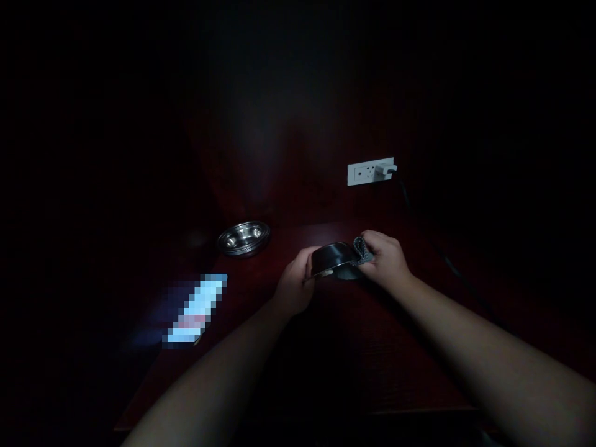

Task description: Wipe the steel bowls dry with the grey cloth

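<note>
1. Dark red wood forms the table, which fills the lower middle of a very dim view; the surroundings are too dark to make out.
2. At the far left of the table lies a bright pixelated rectangular object, glowing pale blue; what it is cannot be told.
3. Behind it and to its right, a round shiny steel bowl stands upright on the table, well apart from both hands.
4. The left hand is closed around the left rim of a second round steel bowl, which is tilted on its side just above the table, between the 2 hands.
5. The right hand has its fingers curled tight on a dark grey textured scrubbing pad, which touches the right edge of that tilted bowl.
6. Above the right hand, a white rectangular wall socket sits on the dark wall, with a white plug in its right end.
7. A black cable runs from the plug down and to the right, past the right forearm.
</note>
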The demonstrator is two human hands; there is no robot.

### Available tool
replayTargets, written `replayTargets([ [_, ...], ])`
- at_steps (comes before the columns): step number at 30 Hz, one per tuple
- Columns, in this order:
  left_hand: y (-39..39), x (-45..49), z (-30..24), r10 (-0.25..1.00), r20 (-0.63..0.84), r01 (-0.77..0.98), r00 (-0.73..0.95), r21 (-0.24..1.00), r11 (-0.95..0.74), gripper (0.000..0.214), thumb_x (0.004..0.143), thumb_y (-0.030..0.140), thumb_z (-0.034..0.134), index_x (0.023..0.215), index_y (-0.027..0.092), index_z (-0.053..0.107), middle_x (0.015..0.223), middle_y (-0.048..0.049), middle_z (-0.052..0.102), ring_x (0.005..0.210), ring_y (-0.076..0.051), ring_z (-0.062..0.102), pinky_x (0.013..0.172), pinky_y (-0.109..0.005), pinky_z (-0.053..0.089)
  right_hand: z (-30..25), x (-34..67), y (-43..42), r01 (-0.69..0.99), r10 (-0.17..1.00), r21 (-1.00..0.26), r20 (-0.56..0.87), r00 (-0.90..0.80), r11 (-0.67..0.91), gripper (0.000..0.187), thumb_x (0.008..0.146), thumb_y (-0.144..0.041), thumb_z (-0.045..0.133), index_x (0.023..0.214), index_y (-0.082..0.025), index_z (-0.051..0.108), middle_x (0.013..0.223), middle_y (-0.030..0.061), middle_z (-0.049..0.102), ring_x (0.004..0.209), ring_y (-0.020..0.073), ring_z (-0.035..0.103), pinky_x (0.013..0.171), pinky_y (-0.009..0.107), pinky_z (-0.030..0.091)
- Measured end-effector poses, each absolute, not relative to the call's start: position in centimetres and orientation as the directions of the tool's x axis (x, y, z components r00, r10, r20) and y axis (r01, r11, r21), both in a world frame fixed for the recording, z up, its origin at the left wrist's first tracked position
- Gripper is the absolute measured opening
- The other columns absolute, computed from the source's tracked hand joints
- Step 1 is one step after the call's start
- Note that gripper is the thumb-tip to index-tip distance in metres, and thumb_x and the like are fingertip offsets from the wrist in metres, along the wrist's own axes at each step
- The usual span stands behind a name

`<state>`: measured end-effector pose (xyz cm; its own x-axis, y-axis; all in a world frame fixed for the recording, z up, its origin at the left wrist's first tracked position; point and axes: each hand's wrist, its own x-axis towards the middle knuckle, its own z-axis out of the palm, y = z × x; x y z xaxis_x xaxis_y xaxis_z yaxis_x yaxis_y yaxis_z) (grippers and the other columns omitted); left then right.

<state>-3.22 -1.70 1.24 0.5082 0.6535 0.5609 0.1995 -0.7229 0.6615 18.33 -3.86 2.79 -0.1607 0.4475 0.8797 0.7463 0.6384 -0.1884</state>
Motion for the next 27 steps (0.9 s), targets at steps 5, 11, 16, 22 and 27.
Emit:
replayTargets([
  [5,-1.8,-3.2,0.9,0.617,0.651,0.147,0.441,0.626,-0.766,0.034,0.091,0.024,0.044,0.124,0.018,0.052,0.115,-0.0085,0.065,0.103,-0.022,0.062,0.086,-0.033,0.049,2.8,18.0,-4.1,0.791,0.520,-0.293,0.853,-0.037,0.537,0.027,0.069,-0.023,0.057,0.058,-0.024,0.032,0.053,-0.0026,0.040,0.050,0.0142,0.040,0.050,0.028,0.029],
  [11,-1.7,-3.2,0.5,0.590,0.734,0.133,0.337,0.583,-0.801,0.034,0.092,0.028,0.045,0.125,0.019,0.052,0.118,-0.0098,0.063,0.107,-0.022,0.061,0.090,-0.036,0.050,2.9,17.3,-4.4,0.704,0.625,-0.456,0.780,0.022,0.544,0.022,0.072,-0.022,0.061,0.061,-0.022,0.042,0.058,-0.0014,0.049,0.053,0.0144,0.047,0.052,0.027,0.035],
  [16,-1.2,-3.3,0.5,0.617,0.737,0.133,0.277,0.606,-0.784,0.040,0.089,0.029,0.053,0.127,0.020,0.050,0.122,-0.0092,0.061,0.109,-0.021,0.060,0.091,-0.036,0.050,3.2,16.7,-4.9,0.601,0.671,-0.540,0.741,0.009,0.589,0.018,0.074,-0.024,0.066,0.074,-0.021,0.049,0.067,-0.0009,0.053,0.059,0.0154,0.051,0.056,0.028,0.041],
  [22,-0.9,-3.0,0.6,0.707,0.670,0.159,0.229,0.690,-0.706,0.040,0.084,0.025,0.058,0.124,0.020,0.051,0.118,-0.0089,0.062,0.105,-0.022,0.061,0.089,-0.038,0.052,2.9,16.7,-4.7,0.567,0.635,-0.524,0.772,0.002,0.636,0.018,0.073,-0.009,0.056,0.086,-0.021,0.053,0.078,0.0014,0.055,0.070,0.0177,0.054,0.063,0.030,0.044],
  [27,-0.6,-2.9,0.5,0.752,0.619,0.130,0.227,0.746,-0.654,0.037,0.087,0.030,0.057,0.122,0.020,0.052,0.117,-0.0084,0.063,0.105,-0.022,0.062,0.089,-0.038,0.052,2.5,17.0,-4.4,0.523,0.666,-0.590,0.744,0.056,0.615,0.009,0.080,-0.014,0.056,0.084,-0.022,0.054,0.080,0.0023,0.057,0.071,0.0181,0.055,0.058,0.029,0.043],
])
